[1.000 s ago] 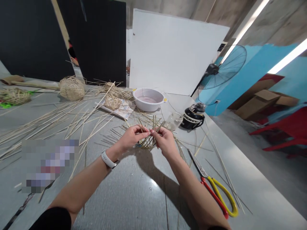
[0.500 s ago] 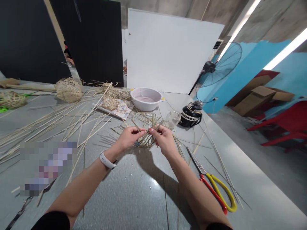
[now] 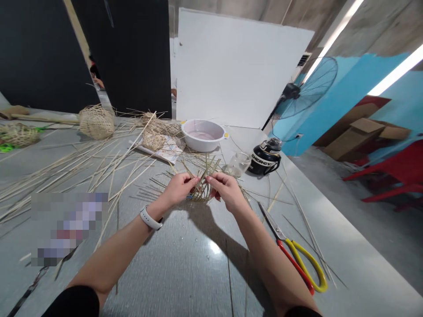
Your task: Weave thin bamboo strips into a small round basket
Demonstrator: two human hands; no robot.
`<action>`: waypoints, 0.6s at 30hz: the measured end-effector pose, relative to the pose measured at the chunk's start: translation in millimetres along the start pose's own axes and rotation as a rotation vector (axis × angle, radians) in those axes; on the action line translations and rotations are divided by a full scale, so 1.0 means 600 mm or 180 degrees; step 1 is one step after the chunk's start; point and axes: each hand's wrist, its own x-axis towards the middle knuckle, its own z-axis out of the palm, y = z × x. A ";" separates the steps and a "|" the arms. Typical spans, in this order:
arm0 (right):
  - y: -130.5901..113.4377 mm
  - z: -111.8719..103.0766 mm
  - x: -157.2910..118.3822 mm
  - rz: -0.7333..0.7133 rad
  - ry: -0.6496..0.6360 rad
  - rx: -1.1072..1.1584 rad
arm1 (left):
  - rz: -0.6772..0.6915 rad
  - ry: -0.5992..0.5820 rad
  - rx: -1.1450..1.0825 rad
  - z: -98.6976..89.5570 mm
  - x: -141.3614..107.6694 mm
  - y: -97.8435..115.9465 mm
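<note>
A small half-woven basket [image 3: 201, 193] of thin greenish bamboo strips sits on the table between my hands, loose strip ends sticking up and out to the sides. My left hand [image 3: 179, 188], with a white watch band at the wrist, pinches strips at the basket's near left side between thumb and forefinger. From the right, my right hand [image 3: 226, 188] pinches strips near the upper rim, thumb against forefinger. Both sets of fingertips nearly meet above the weave, which they partly hide. To the right lie large scissors [image 3: 291, 246] with one red and one yellow handle.
Behind the basket stand a white basin [image 3: 204, 136] with water, a glass jar [image 3: 240, 163] and a black jug [image 3: 264, 157]. Long bamboo strips [image 3: 66, 176] spread over the left side. A finished woven basket [image 3: 96, 122] rests at the back left, and woven pieces [image 3: 154, 137] lie on a paper packet.
My fingertips have drawn slightly apart, the right hand shifting a little to the right among the strips. The whole view has moved slightly; the basket stays between my hands.
</note>
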 end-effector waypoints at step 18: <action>0.002 0.005 0.003 -0.0116 0.0389 0.0010 | 0.0057 0.0003 0.0221 0.004 -0.003 -0.002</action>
